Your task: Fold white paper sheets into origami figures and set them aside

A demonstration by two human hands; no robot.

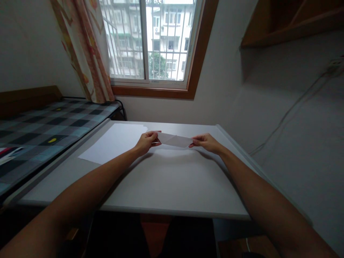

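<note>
A folded piece of white paper [174,140] is held up above the table between both hands, with diagonal crease lines on its face. My left hand [147,141] pinches its left end, thumb on the near side. At the other end, my right hand [206,142] grips the paper between thumb and fingers. Part of the fingers on each side is hidden behind the paper. To the left of my left hand, flat white sheets [113,141] lie on the tabletop, partly covered by my left forearm.
The white table [177,182] stretches from my lap to the wall under a barred window [166,43]. On the left stands a bed with a checked cover [67,122], beside a patterned curtain [88,53]. A wooden shelf [290,36] and a cable [290,111] are on the right wall.
</note>
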